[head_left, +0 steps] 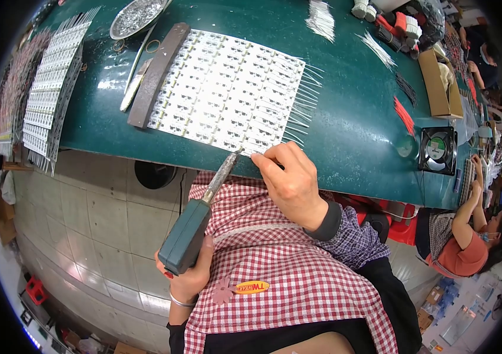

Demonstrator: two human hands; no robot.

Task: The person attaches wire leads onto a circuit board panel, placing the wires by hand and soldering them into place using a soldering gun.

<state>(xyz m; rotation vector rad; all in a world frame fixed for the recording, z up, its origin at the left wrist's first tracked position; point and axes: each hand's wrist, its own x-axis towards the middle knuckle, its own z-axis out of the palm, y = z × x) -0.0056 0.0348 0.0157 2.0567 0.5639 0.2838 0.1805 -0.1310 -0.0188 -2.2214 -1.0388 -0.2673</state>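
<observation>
- Gripping the soldering iron [185, 236] in the left hand [189, 274], wrapping the fingers around its dark green handle.
- Slanting the tip [237, 154] up and rightward to the near edge of the panel [218, 88], toward the right corner; seemingly touching there, though not showing the contact clearly.
- Placing the right hand [292, 180] just beside the tip, pinching thumb and forefinger together at the same edge; not being able to tell about any wire clamped between them.
- Judging from this pose, probably soldering one small joint along the near edge.
- Calling next, by the look of it, for a steady iron and a still pinch, and for care in sparing the fingertips so close to hot metal.
- Working on the panel where lying flat on the green table [357, 135], close to the table's near edge.
- Showing on the panel a white face, repeating rows of small dark parts and yellowish spots, and catching a pale glare near the middle.
- Sending thin white wires [303, 106] out from the panel's right edge, fanning unevenly over the table.
- Bordering the panel's left edge with a long brown bar [159, 76].
- Including, well apart to the left, a stack of similar panels [56, 82].
</observation>
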